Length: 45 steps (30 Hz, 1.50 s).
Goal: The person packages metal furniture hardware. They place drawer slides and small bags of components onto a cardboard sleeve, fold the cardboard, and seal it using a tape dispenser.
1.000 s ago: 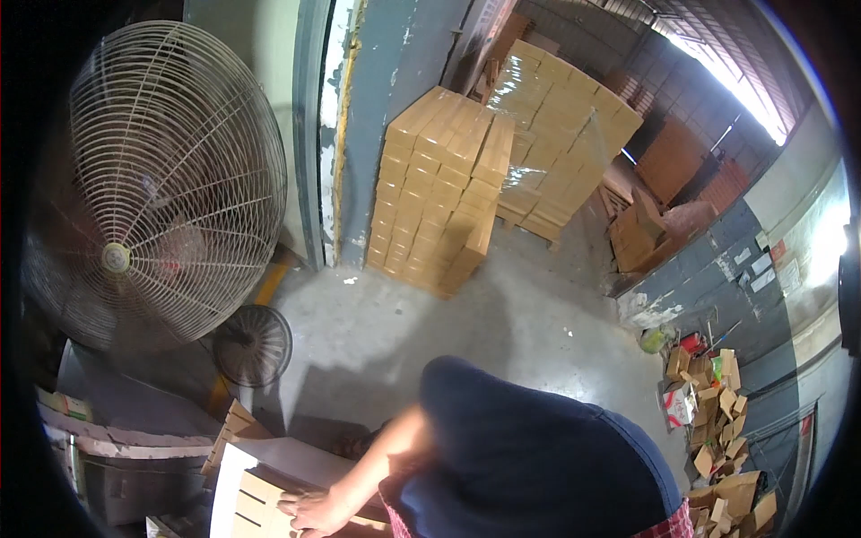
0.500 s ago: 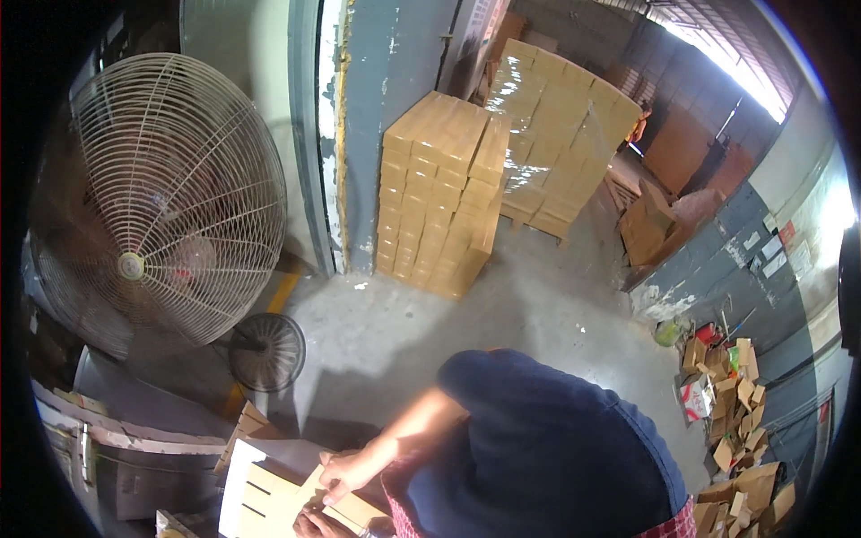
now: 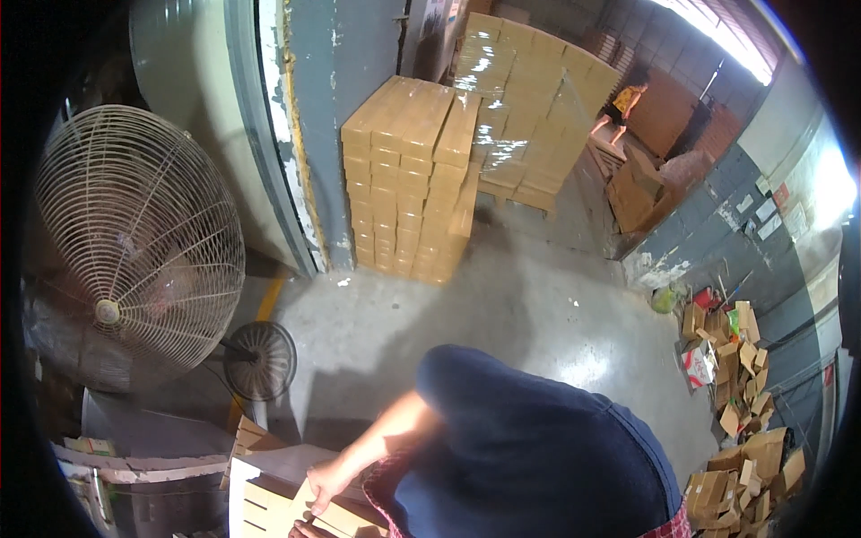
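Observation:
A tan piece of slotted cardboard point(image 3: 345, 518) lies at the bottom of the head view, over more tan cardboard with dark slits. A white sheet edge point(image 3: 239, 495) shows along its left. My right hand point(image 3: 326, 481) reaches in from a dark blue sleeve, fingers bent and closed on the upper edge of the slotted cardboard. Just below, at the lower rim of the picture, the fingers of my left hand point(image 3: 308, 530) are curled against the same cardboard. Most of that hand is cut off.
A caged floor fan point(image 3: 134, 242) with a round base point(image 3: 259, 360) stands at left. Stacked cartons point(image 3: 408, 184) sit beside the doorway, with a wrapped pallet point(image 3: 529, 112) behind. Torn cardboard point(image 3: 740, 372) heaps along the right wall. Another person point(image 3: 621, 109) is far back.
The view has shifted, so fan and cartons sit further left. My right hand's fingers have moved slightly on the cardboard. The person far back is now more fully in sight.

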Tool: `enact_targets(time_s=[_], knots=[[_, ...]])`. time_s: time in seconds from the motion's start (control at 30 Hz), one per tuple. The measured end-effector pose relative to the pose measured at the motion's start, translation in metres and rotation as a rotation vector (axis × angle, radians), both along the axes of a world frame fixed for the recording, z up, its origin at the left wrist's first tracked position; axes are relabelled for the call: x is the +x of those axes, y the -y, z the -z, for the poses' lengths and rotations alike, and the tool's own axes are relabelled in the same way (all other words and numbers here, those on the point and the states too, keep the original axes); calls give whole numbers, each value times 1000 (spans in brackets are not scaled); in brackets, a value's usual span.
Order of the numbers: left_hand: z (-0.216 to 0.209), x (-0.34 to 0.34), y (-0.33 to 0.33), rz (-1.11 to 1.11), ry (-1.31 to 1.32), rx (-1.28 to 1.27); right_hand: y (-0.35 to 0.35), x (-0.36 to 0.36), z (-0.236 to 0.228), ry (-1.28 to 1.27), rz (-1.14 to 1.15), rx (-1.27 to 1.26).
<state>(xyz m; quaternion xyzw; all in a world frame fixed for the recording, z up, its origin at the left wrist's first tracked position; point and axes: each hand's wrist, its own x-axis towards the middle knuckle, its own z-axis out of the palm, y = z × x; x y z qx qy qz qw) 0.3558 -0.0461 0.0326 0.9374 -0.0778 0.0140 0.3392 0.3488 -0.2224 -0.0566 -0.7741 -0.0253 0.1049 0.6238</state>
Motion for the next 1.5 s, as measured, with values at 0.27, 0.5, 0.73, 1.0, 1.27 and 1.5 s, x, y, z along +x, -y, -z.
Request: enact_targets(time_s=[0.27, 0.5, 0.73, 1.0, 1.27, 1.5], knots=[[29, 0, -9, -36, -20, -332, -2, -15, -18, 357, 32, -40], [85, 7, -33, 122, -99, -730, 15, -27, -63, 548, -150, -266], [57, 5, -9, -119, -176, -905, 10, -15, -27, -98, -77, 16], [-26, -16, -33, -7, -757, -1103, 3, -17, -119, 143, -203, -90], [-49, -16, -29, -60, -870, -896, -1, 2, -143, 759, -467, -590], [-55, -16, -45, 31, -659, -947, -34, -16, -205, 1013, -560, -800]])
